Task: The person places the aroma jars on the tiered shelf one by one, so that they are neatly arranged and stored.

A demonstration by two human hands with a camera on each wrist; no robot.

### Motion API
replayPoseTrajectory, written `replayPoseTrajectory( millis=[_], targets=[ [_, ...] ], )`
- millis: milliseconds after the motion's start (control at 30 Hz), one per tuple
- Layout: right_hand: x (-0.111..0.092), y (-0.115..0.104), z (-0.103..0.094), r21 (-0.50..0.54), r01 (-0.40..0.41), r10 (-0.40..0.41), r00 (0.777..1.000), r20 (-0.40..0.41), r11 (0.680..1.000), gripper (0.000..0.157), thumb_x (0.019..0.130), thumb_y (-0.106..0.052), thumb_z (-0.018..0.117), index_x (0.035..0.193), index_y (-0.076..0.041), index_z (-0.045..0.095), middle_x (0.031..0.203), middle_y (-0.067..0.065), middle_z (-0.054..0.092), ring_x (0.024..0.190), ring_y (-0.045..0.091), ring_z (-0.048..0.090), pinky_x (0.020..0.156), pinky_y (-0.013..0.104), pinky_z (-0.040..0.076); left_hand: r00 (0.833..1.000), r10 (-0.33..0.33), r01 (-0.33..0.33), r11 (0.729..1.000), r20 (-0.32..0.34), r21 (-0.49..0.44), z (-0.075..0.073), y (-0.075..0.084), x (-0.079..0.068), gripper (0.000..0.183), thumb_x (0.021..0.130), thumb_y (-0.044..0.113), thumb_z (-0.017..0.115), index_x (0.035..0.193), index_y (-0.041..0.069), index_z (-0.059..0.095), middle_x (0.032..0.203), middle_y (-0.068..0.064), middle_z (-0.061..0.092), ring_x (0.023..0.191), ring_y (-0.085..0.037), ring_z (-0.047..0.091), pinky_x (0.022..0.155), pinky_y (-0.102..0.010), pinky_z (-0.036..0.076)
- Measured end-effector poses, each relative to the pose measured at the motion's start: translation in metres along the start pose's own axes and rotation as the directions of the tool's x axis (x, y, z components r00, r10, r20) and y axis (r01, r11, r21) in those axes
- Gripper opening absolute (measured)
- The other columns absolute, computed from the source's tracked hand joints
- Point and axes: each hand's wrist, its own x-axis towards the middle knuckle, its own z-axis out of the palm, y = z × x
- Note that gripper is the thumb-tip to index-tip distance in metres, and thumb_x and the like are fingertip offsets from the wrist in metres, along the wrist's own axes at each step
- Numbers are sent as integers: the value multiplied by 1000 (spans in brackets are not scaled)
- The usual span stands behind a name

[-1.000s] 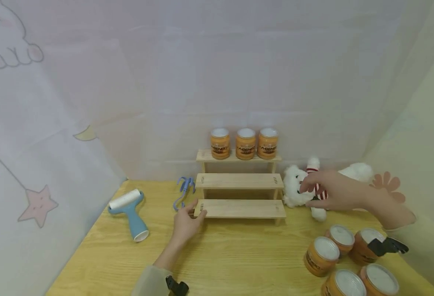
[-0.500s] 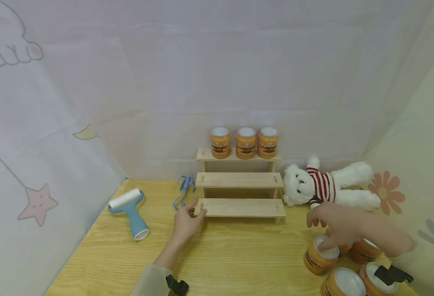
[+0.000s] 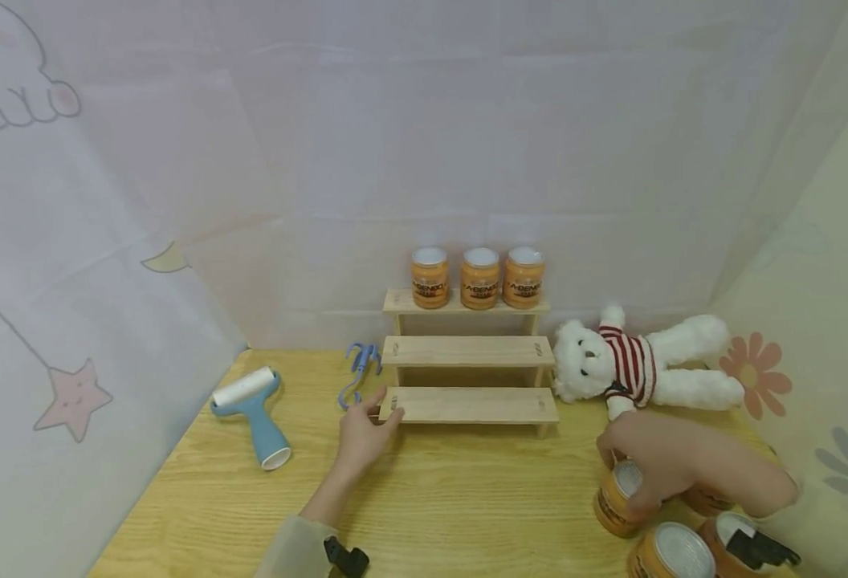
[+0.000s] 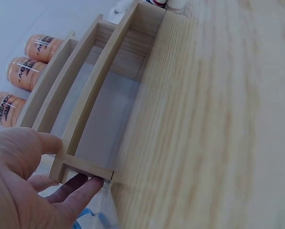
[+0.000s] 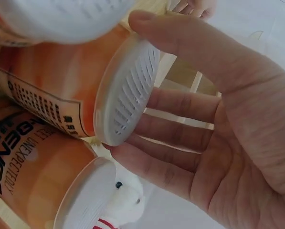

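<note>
A three-tier wooden step rack [image 3: 470,405] stands at the back, with several orange jars about: three jars [image 3: 480,281] line its top tier. My left hand [image 3: 366,437] holds the left end of the lowest tier; in the left wrist view the thumb lies on the board and the fingers [image 4: 87,191] reach beneath it. At the lower right, my right hand [image 3: 677,461] spreads over a white-lidded orange jar [image 3: 612,504]. In the right wrist view its fairly straight fingers [image 5: 173,129] and thumb lie on opposite sides of the lid [image 5: 130,95], tips right at the rim.
More jars [image 3: 677,554] crowd around the right hand and are partly hidden by it. A white plush bear [image 3: 629,365] in a striped top lies right of the rack. At left are a blue lint roller [image 3: 261,429] and a blue hook [image 3: 361,365]. Fabric walls [image 3: 323,160] enclose the table.
My right hand has come down and toward me from in front of the bear to the jar group, and its thumb has lowered alongside the jar. My left hand has stayed on the rack.
</note>
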Motion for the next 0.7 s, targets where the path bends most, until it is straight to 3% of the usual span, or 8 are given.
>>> replayPoseTrajectory(
  millis=[167, 300, 700],
  targets=[
    [3, -2, -2, -33, 88, -88, 996, 0, 996, 37, 72, -33, 96, 95, -29, 67, 91, -17, 56, 78, 0, 49, 67, 23, 47, 1000, -8, 8, 1000, 4, -6, 0, -1, -1, 64, 99, 24, 78, 154, 2, 53, 140, -24, 68, 92, -28, 76, 73, -30, 67],
    [5, 1, -13, -1, 201, -201, 978, -60, 980, 38, 74, -30, 95, 100, -29, 68, 97, -19, 60, 86, -1, 53, 71, 21, 50, 1000, -2, 2, 1000, 1, -7, 1, 0, -2, 64, 99, 24, 78, 153, 1, 54, 136, -25, 69, 92, -29, 76, 72, -30, 67],
    [30, -7, -85, -124, 268, -285, 946, -155, 955, 32, 77, -19, 89, 103, -26, 72, 100, -14, 63, 89, 4, 57, 73, 22, 52, 1000, -4, 4, 1000, -5, -9, 0, 4, -2, 62, 99, 23, 78, 152, 1, 55, 138, -26, 68, 91, -28, 77, 71, -30, 67]
  ],
)
